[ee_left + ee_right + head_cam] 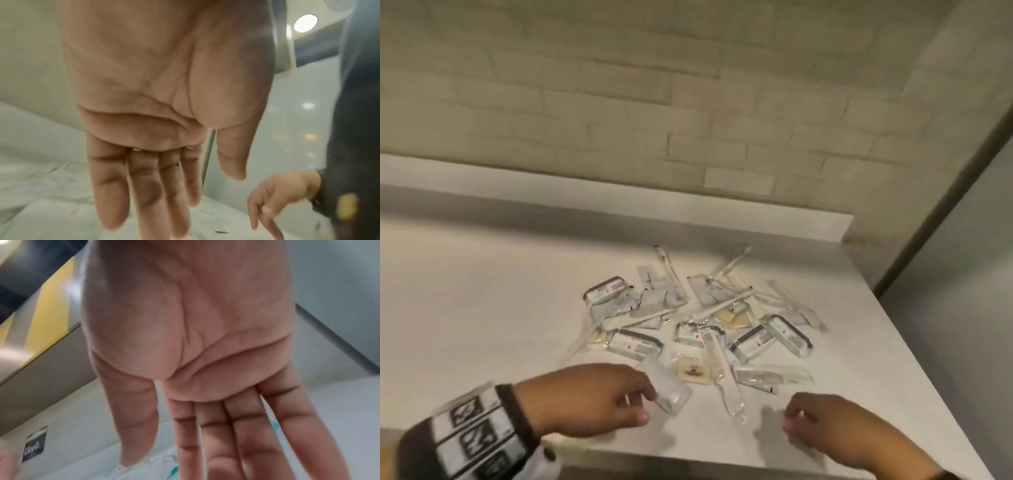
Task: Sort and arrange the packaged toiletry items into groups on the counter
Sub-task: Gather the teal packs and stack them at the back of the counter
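A heap of packaged toiletries (698,315) lies on the white counter (482,308). It holds green-and-white packets with dark bands (635,344), long items in clear sleeves (722,303) and a square tan-labelled sachet (691,368). A clear packet (671,394) sits at the heap's near edge. My left hand (649,406) reaches it from the left, fingertips at its edge. In the left wrist view that hand (216,191) has straight fingers and an empty palm. My right hand (791,423) hovers near the counter's front right with loose fingers. The right wrist view shows its palm (158,465) empty above some packets.
A pale brick wall (654,102) rises behind a raised back ledge (585,192). The counter ends at a right edge (914,342) beside a grey panel (962,274). Its front edge (654,459) runs under my wrists. Bare counter lies left of the heap.
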The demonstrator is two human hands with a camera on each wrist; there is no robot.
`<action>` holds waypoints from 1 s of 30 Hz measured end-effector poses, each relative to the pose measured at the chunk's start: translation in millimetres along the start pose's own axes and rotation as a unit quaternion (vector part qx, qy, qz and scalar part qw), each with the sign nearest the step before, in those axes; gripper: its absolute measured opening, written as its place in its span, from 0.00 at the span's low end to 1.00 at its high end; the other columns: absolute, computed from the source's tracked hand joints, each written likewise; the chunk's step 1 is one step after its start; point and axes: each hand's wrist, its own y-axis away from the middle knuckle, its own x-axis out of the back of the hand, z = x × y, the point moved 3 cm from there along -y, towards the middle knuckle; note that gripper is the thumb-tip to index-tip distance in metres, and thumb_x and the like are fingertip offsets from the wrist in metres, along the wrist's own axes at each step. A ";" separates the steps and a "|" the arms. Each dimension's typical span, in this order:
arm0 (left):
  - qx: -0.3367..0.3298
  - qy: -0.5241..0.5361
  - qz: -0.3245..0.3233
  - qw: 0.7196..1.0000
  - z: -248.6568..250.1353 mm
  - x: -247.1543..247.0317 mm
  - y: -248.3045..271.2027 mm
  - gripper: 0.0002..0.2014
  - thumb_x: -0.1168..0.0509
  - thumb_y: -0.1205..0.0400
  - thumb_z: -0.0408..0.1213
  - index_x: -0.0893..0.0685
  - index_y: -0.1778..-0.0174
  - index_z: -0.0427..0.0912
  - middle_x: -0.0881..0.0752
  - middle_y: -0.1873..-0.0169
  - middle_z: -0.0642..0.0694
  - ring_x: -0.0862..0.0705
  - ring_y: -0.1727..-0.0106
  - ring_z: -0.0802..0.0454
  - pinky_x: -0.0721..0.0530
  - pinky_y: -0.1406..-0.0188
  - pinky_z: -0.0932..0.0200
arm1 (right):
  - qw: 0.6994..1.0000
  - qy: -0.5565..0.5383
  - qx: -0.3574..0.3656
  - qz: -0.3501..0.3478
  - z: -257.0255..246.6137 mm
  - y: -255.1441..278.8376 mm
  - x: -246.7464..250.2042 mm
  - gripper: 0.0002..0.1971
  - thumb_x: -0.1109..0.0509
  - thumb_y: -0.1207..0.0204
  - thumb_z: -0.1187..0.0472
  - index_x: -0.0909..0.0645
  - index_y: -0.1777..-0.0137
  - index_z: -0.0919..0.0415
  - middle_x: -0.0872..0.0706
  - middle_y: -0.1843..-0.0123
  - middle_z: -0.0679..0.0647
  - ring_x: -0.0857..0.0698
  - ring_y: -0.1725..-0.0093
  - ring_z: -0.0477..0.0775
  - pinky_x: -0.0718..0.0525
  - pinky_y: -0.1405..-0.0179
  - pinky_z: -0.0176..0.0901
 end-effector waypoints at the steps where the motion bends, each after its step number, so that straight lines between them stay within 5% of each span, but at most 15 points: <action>1: -0.004 -0.019 0.015 1.000 2.5 2.0 -12.9 0.19 0.41 0.19 0.60 0.24 0.32 0.63 0.18 0.41 0.64 0.20 0.44 0.66 0.22 0.40 0.64 | 1.000 -0.008 0.003 -0.001 2.1 -9.5 1.4 0.08 0.37 0.22 0.40 0.22 0.50 0.40 0.20 0.59 0.37 0.19 0.51 0.42 0.24 0.50 0.36; 6: 0.021 -0.158 0.132 0.978 12.1 20.6 -79.6 0.19 0.42 0.17 0.50 0.26 0.28 0.55 0.23 0.33 0.54 0.22 0.34 0.51 0.23 0.38 0.55 | 0.993 0.033 -0.022 0.111 14.5 -63.3 26.8 0.19 0.36 0.21 0.43 0.23 0.33 0.47 0.21 0.35 0.50 0.19 0.40 0.52 0.21 0.42 0.44; 10: 0.100 -0.334 0.098 0.932 -0.4 30.5 -100.4 0.20 0.40 0.18 0.41 0.26 0.29 0.45 0.23 0.35 0.44 0.21 0.36 0.43 0.24 0.42 0.50 | 0.975 0.088 -0.029 0.203 30.2 -103.3 43.1 0.24 0.34 0.22 0.45 0.28 0.27 0.49 0.21 0.33 0.56 0.20 0.37 0.59 0.19 0.39 0.51; 13: 0.133 -0.361 0.044 0.922 -18.2 23.2 -98.0 0.26 0.31 0.23 0.45 0.27 0.29 0.46 0.22 0.35 0.46 0.22 0.34 0.45 0.25 0.39 0.51 | 0.987 0.044 -0.025 0.151 38.5 -122.7 38.0 0.33 0.30 0.26 0.48 0.35 0.21 0.47 0.22 0.27 0.54 0.21 0.33 0.59 0.21 0.35 0.53; 17: 0.108 -0.343 0.052 0.931 -37.0 12.2 -100.0 0.27 0.33 0.21 0.44 0.29 0.26 0.49 0.22 0.32 0.47 0.22 0.33 0.46 0.23 0.36 0.51 | 0.983 0.066 -0.021 0.172 42.1 -133.4 41.2 0.29 0.29 0.28 0.51 0.30 0.27 0.53 0.21 0.32 0.57 0.20 0.36 0.60 0.20 0.39 0.51; 21: 0.093 -0.313 0.141 0.935 -34.8 22.1 -102.0 0.23 0.37 0.21 0.54 0.24 0.32 0.49 0.19 0.38 0.49 0.19 0.39 0.48 0.24 0.41 0.53 | 0.978 0.034 -0.047 0.200 44.3 -131.5 61.4 0.22 0.35 0.23 0.56 0.28 0.30 0.59 0.24 0.36 0.61 0.20 0.39 0.63 0.20 0.43 0.51; 24: 0.075 -0.255 0.204 0.942 -22.8 28.5 -108.6 0.25 0.37 0.23 0.59 0.23 0.35 0.48 0.20 0.44 0.49 0.17 0.45 0.47 0.23 0.49 0.54 | 0.972 -0.016 0.050 0.228 25.3 -120.0 70.9 0.20 0.27 0.27 0.53 0.26 0.37 0.55 0.23 0.41 0.55 0.20 0.47 0.58 0.21 0.50 0.48; 27: 0.042 -0.200 0.156 0.966 0.9 25.4 -130.2 0.25 0.35 0.23 0.55 0.26 0.32 0.48 0.23 0.42 0.48 0.18 0.45 0.46 0.22 0.50 0.54 | 0.977 0.048 0.117 0.174 -1.8 -120.4 52.5 0.18 0.26 0.28 0.47 0.26 0.42 0.45 0.20 0.47 0.45 0.21 0.51 0.53 0.21 0.53 0.48; 30: 0.046 -0.229 0.122 0.965 20.5 20.3 -156.7 0.25 0.35 0.22 0.45 0.28 0.28 0.45 0.23 0.38 0.44 0.20 0.41 0.44 0.21 0.43 0.50 | 0.975 0.119 0.114 0.149 -8.4 -130.9 30.0 0.19 0.34 0.27 0.60 0.28 0.37 0.44 0.19 0.42 0.51 0.23 0.47 0.57 0.25 0.49 0.48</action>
